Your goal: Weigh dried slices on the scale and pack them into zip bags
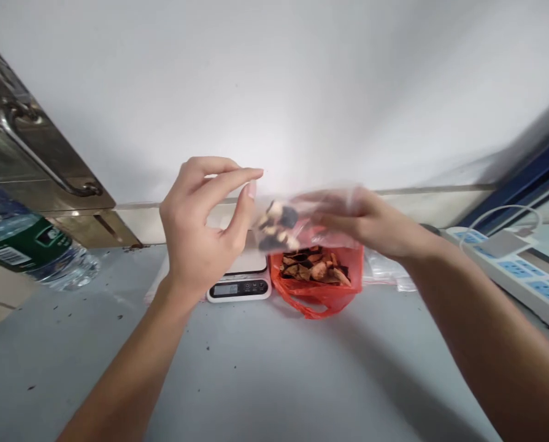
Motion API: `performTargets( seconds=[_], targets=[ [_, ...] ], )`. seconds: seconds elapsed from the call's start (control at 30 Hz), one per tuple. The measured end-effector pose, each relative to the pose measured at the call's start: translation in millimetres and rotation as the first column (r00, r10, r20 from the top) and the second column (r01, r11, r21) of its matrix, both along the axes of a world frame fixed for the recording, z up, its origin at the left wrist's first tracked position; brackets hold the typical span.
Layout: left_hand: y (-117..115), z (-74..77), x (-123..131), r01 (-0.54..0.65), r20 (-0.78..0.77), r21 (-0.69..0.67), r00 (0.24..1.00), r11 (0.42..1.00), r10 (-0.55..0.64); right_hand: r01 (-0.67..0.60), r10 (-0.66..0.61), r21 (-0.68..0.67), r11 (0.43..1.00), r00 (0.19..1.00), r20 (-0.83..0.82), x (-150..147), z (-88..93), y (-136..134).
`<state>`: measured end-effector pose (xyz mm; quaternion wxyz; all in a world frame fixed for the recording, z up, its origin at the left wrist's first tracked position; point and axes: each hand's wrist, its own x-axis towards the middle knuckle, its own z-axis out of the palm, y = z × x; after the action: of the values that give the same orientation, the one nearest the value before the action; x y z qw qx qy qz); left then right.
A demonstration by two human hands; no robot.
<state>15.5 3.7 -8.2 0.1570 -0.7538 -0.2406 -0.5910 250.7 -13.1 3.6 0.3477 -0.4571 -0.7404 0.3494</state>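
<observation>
My left hand (205,218) is raised above the scale, sharp in view, with its thumb and index fingertips nearly meeting. Nothing clearly shows between them. The left end of a clear plastic bag (302,224) lies just right of these fingertips. Dark-and-pale dried pieces (278,226) fill that end. My right hand (364,215) is closed on the bag's other end; hand and bag are blurred. Below is an open red plastic bag (318,304) holding brown dried slices (315,267). Beside it stands a white digital scale (240,290), its top partly behind my left hand.
A large water bottle (35,245) with a green label stands at left, before a metal panel with a handle (48,153). Flat clear bags (387,270) lie right of the red bag. A power strip (518,270) with a cable is farther right. Dark crumbs dot the grey table (256,393).
</observation>
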Motion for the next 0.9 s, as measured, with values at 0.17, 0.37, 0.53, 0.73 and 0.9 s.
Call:
performTargets(
  seconds=[0.17, 0.37, 0.53, 0.73, 0.9],
  targets=[
    [-6.8, -21.2, 28.0, 0.111, -0.245, -0.312, 0.95, 0.944, -0.192, 0.573, -0.614, 0.351, 0.741, 0.79, 0.007, 65.4, -17.6, -28.4],
    [-8.0, -47.6, 55.5, -0.029, -0.498, -0.631, 0.781, 0.775, -0.377, 0.324, -0.563, 0.465, 0.824, 0.564, 0.604, 117.9, -87.6, -35.9],
    [-4.8, -44.6, 68.4, -0.149, -0.566, -0.686, 0.724, 0.712, -0.395, 0.442, -0.509, 0.274, 0.854, 0.601, 0.616, 126.1, -101.6, -32.3],
    [-3.9, -41.0, 60.0, -0.204, -0.574, -0.717, 0.715, 0.667, -0.398, 0.467, -0.542, 0.286, 0.837, 0.631, 0.555, 117.8, -103.4, -20.9],
    [-1.1, -39.7, 43.6, -0.255, -0.606, -0.684, 0.72, 0.683, -0.338, 0.402, -0.641, 0.565, 0.72, 0.698, 0.32, 85.2, -72.4, -26.2]
  ],
)
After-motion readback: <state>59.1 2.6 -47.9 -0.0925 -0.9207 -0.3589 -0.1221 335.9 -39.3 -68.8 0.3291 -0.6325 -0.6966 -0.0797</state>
